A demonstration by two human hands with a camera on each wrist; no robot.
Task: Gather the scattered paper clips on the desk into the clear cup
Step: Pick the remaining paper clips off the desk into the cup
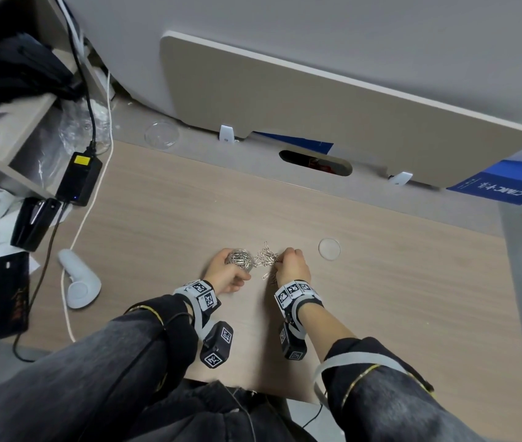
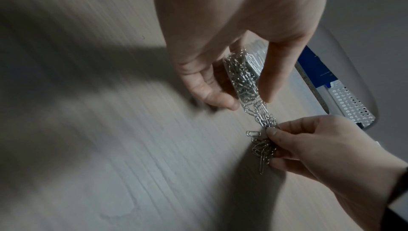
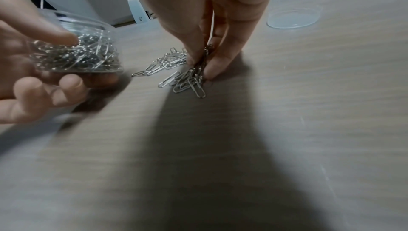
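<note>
My left hand [image 1: 226, 271] grips a clear cup [image 1: 240, 258] full of silver paper clips, tilted just above the wooden desk [image 1: 381, 314]. In the left wrist view the cup [image 2: 244, 75] sits between thumb and fingers; in the right wrist view the cup [image 3: 77, 54] is at the left. My right hand [image 1: 291, 264] pinches a bunch of paper clips [image 1: 265, 258] on the desk beside the cup. The pinched clips [image 3: 194, 77] hang from my fingertips [image 3: 208, 74], and a loose string of clips [image 3: 163, 63] trails toward the cup. Clips [image 2: 263, 140] bridge both hands.
A clear round lid [image 1: 329, 248] lies right of my right hand, also the lid [image 3: 294, 17]. A white controller [image 1: 78, 279], black power brick [image 1: 78, 178], cables and dark boxes crowd the desk's left side. A second clear dish [image 1: 161, 134] sits at the back.
</note>
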